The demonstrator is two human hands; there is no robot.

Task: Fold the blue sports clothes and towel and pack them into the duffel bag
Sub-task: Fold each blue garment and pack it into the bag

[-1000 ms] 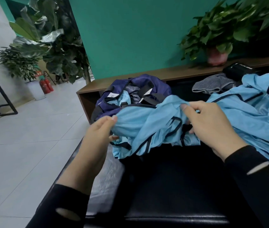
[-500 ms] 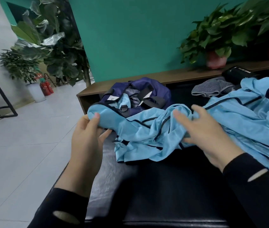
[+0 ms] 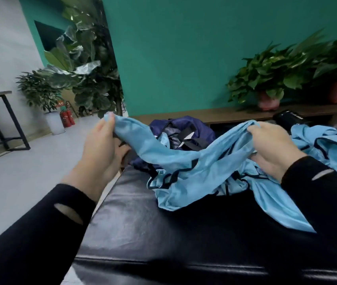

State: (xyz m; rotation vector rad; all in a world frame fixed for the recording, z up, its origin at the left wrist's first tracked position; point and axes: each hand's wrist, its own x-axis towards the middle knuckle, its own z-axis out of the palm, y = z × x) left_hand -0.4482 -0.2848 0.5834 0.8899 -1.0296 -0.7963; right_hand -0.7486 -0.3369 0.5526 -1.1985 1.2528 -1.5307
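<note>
Nearest is the black padded bench (image 3: pixel 142 233), glossy and slick-looking, and the lower folds of a light blue garment (image 3: pixel 184 175) sag onto it in a crumpled heap. This garment looks thin, soft and very light; it drapes with no stiffness at all, so it will probably slide on the bench and lose any fold that is not pressed flat. Its dark piping runs along seams and hems, and those edges seem the best places to take hold, since they give a straight line to fold by.

Above the bench, the left hand (image 3: pixel 101 147) pinches one end of the garment between thumb and fingers and lifts it. The right hand (image 3: pixel 274 145) grips a bunched part of the other end, fingers curled round the cloth. The stretch between the hands hangs in a loose swag, so it is not yet spread out.

To the right, more light blue clothing (image 3: pixel 332 149) lies piled on the bench, just beside the right hand. I cannot tell which piece is the towel.

Behind the held cloth sits the navy bag (image 3: pixel 184 132), open at the top, with something pale already inside. Farther back runs a wooden shelf (image 3: pixel 225 114) with plants (image 3: pixel 266 79) against the green wall.
</note>
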